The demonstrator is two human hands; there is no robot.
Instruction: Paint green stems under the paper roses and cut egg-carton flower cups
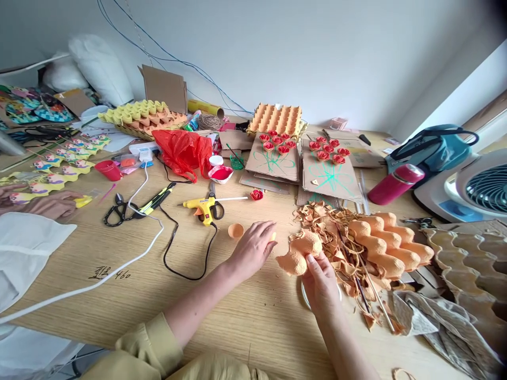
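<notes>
My right hand (321, 279) grips a torn orange egg-carton piece (304, 245) with two rounded cups, thumb on its lower edge. My left hand (255, 245) is over the table just left of it, fingers bent together around a small pale yellow-orange thing of which only a bit shows. A single orange cup (236, 230) sits on the table beside my left wrist. Behind it lie a yellow glue gun (204, 205) and a red paper flower (257, 195). Orange scraps (332, 232) are heaped to the right, against a larger orange carton (390, 243).
Cardboard sheets (272, 161) with red flowers stand behind. A pink bottle (396, 184) and a fan (483, 184) are at right. A white cable (119, 266) and scissors (114, 212) lie left. Another person's hands (49, 203) are at the far left.
</notes>
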